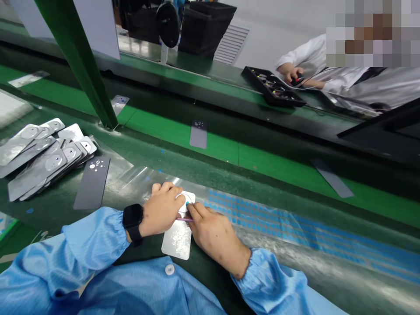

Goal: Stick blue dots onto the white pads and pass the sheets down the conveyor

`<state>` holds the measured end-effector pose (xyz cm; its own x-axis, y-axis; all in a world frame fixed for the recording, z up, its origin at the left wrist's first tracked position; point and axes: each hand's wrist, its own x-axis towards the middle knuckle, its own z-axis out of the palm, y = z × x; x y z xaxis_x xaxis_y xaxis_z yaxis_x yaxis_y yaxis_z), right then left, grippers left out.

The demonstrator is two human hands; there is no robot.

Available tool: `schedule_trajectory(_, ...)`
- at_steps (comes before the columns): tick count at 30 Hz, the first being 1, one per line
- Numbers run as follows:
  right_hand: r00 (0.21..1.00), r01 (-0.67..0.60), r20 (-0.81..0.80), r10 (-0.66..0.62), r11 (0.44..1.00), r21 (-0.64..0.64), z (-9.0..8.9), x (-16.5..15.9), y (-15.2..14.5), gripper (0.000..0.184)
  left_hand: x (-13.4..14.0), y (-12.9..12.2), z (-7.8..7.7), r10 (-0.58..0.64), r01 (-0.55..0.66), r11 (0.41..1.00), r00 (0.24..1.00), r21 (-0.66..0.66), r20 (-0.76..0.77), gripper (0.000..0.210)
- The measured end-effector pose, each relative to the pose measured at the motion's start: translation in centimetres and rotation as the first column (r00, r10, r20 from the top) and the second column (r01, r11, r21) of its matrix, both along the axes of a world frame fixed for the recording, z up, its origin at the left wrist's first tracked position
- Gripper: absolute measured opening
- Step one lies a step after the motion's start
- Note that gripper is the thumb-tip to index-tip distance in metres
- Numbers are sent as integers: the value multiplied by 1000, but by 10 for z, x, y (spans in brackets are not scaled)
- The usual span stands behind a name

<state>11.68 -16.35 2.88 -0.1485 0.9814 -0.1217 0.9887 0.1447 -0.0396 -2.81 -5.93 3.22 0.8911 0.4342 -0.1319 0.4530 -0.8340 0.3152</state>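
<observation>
A silver phone back cover [177, 240] lies in front of me on the bench, with a round camera area at its far end. My left hand [162, 208], wearing a black watch, rests over the cover's far left edge with its fingers curled onto it. From the right, my right hand [215, 232] reaches over the same cover, index finger touching a small blue dot [187, 203] by the camera area. A thin pink stick [184, 219] crosses the cover and runs under my right fingers, which partly hide it.
Stacked silver phone covers [49, 162] lie at left beside a dark grey cover [92, 183]. A clear sheet of blue dots [249, 214] stretches right. Beyond, a green conveyor belt [223, 153] carries another grey cover [198, 134]. A green post [78, 61] rises at left; a co-worker's hand [290, 72] is across.
</observation>
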Motion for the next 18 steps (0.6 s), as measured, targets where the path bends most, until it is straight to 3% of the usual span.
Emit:
schedule_trajectory(9,996,15,-88,-19,999,-47,9,4,7,15,1,0,0,20,-20,1000,1000,-20,8,21)
schedule_trajectory(18,993,59,-99,-68,994,-97,11,3,8,15,5,2,2,43,-43,998,999,-43,-12,38)
